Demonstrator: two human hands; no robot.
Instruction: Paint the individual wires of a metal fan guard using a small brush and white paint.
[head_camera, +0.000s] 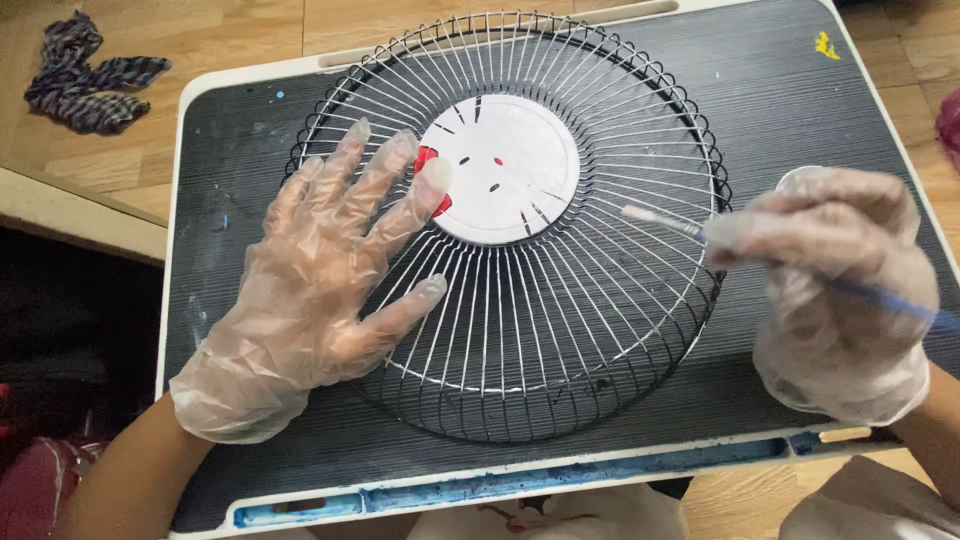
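- Left hand (320, 290), in a loose clear plastic glove, lies flat and spread open on the wire fan guard (510, 225), fingertips reaching the white centre disc (500, 170); it pins the guard down and grips nothing.
- Right hand (835, 290), also gloved, is closed around a thin blue-handled paintbrush (690, 228), just beside the guard's right rim, white-loaded tip pointing in over the wires.
- Fan guard sits dome-up in the middle of the dark ribbed counter (780, 90), a white-edged lap tray.
- Progress, judged: centre disc is mostly white with a few dark dashes, a small red dot and a red patch at its left edge beside the left fingertips, so that patch looks uncovered.
- Wires look bare metal; can't tell if any are painted.
- Blue paint smears line the tray groove (520, 485) below the guard.
- Crumpled dark cloth (85, 75) lies on the wood floor (220, 30), well apart, up-left of the guard.
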